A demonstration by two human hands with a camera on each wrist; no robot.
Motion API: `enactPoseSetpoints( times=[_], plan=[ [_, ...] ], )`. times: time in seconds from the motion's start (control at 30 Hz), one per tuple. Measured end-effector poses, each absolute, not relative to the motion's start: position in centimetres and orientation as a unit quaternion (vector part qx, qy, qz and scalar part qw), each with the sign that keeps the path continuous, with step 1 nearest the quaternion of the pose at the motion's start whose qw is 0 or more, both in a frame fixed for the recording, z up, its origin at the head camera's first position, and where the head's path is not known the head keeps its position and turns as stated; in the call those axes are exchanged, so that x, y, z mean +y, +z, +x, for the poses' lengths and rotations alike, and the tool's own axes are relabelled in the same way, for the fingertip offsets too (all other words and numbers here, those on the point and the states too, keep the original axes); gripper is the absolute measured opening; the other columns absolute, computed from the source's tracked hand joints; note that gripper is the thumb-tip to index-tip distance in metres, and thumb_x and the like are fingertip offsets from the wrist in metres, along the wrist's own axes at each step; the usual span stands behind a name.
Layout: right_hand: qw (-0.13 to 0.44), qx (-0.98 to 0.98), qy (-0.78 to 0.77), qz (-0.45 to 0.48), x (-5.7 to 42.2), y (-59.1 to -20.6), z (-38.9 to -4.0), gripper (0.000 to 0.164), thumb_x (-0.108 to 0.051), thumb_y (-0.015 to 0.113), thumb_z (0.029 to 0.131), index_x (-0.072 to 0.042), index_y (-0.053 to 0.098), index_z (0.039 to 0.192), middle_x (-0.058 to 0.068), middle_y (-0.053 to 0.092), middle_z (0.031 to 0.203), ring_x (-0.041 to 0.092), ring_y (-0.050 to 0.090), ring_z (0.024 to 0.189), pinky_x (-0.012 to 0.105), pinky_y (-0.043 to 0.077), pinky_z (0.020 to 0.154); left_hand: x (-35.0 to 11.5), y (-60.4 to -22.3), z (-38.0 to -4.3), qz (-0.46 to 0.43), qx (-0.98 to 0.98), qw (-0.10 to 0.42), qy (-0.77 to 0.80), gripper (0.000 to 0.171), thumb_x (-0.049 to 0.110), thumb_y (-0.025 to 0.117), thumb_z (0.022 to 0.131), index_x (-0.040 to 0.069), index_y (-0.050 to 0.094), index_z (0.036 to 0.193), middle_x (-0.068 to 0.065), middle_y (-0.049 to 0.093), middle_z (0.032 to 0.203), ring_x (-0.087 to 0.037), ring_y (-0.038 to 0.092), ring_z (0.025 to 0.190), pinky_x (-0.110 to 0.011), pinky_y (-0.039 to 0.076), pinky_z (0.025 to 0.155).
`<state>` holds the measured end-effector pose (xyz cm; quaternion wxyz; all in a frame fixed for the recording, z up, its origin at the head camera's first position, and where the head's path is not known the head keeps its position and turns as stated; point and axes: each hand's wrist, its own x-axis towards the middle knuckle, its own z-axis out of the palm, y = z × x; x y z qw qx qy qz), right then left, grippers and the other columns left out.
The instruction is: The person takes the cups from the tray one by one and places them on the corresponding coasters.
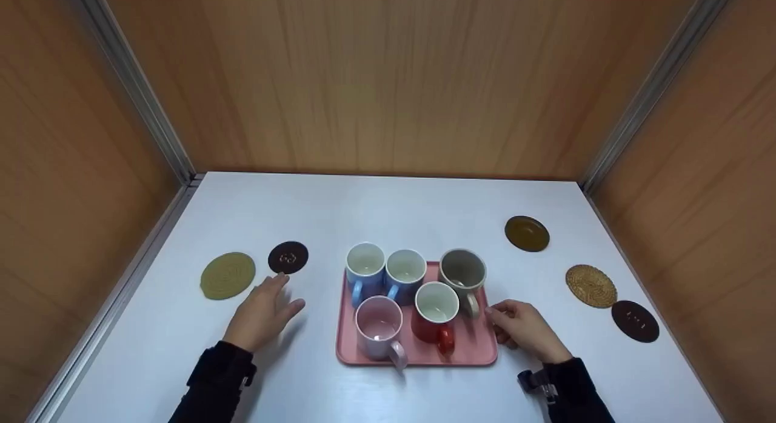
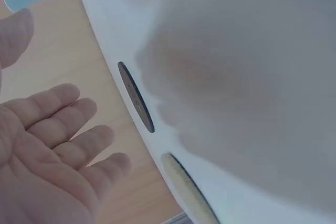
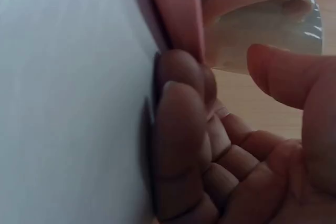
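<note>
A pink tray (image 1: pixel 479 350) sits at the middle front of the white table and carries two blue mugs (image 1: pixel 364 268), a grey mug (image 1: pixel 464 271), a red mug (image 1: pixel 433 320) and a pink mug (image 1: pixel 379 329). My right hand (image 1: pixel 521 329) rests at the tray's right edge. In the right wrist view its curled fingers (image 3: pixel 181 129) touch the tray rim (image 3: pixel 178 9), while the thumb stays free below the grey mug's handle (image 3: pixel 262 19). My left hand (image 1: pixel 264 314) hovers flat with spread fingers (image 2: pixel 63 129) left of the tray, just short of a dark brown coaster (image 1: pixel 288 257).
An olive round coaster (image 1: pixel 228 276) lies left of the dark one. On the right lie a brown coaster (image 1: pixel 527 233), a woven coaster (image 1: pixel 591 285) and another dark brown coaster (image 1: pixel 635 320). Wooden walls close the table on three sides.
</note>
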<state>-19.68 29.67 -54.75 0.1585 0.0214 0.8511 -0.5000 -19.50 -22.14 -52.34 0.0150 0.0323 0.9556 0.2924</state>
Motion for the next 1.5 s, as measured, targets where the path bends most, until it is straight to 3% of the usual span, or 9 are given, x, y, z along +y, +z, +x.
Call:
enactPoseSetpoints(
  times=[0.27,0.63,0.97,1.13,1.5],
  plan=[
    [0.16,0.86,-0.485,0.011,30.0,-55.5,-20.1,0.029,-0.027,0.073,0.1,-0.001,0.067,0.112,0.002,0.067,0.072,0.013,0.062,0.063,0.026,0.052,0.054,-22.2,-51.9,-22.5,0.055,0.966,0.077,0.239,0.081,0.039,0.068,0.104,-0.014,0.038,0.158,-0.038,0.039,0.162,-0.056,0.04,0.15,-0.066,0.036,0.124],
    [0.17,0.851,-0.497,0.017,30.1,-55.8,-20.0,0.031,-0.03,0.074,0.101,-0.002,0.067,0.111,0.003,0.067,0.074,0.014,0.062,0.065,0.027,0.051,0.054,-22.6,-52.1,-25.5,0.058,0.966,0.127,0.216,0.085,0.04,0.066,0.105,-0.021,0.035,0.155,-0.046,0.036,0.159,-0.061,0.037,0.149,-0.068,0.034,0.124],
    [0.166,0.848,-0.502,0.011,30.3,-55.9,-20.0,0.03,-0.029,0.073,0.101,-0.001,0.066,0.111,0.002,0.066,0.074,0.013,0.062,0.065,0.026,0.051,0.054,-21.9,-52.7,-27.4,0.068,0.974,0.118,0.181,0.083,0.039,0.067,0.103,-0.021,0.038,0.153,-0.044,0.037,0.159,-0.06,0.04,0.148,-0.066,0.037,0.123],
    [0.168,0.851,-0.497,0.014,30.3,-55.8,-20.1,0.032,-0.031,0.073,0.101,-0.002,0.066,0.112,0.003,0.067,0.075,0.014,0.062,0.065,0.027,0.052,0.055,-21.1,-52.4,-28.6,0.075,0.977,0.111,0.164,0.08,0.038,0.069,0.102,-0.021,0.043,0.15,-0.044,0.042,0.156,-0.061,0.047,0.142,-0.067,0.042,0.119],
    [0.169,0.852,-0.495,0.015,30.4,-56.0,-20.1,0.032,-0.031,0.073,0.101,-0.002,0.067,0.112,0.003,0.067,0.075,0.014,0.062,0.065,0.027,0.052,0.054,-18.9,-52.8,-32.7,0.052,0.979,0.127,0.154,0.09,0.043,0.068,0.101,-0.022,0.034,0.155,-0.046,0.04,0.156,-0.06,0.045,0.144,-0.064,0.041,0.122]
  ],
)
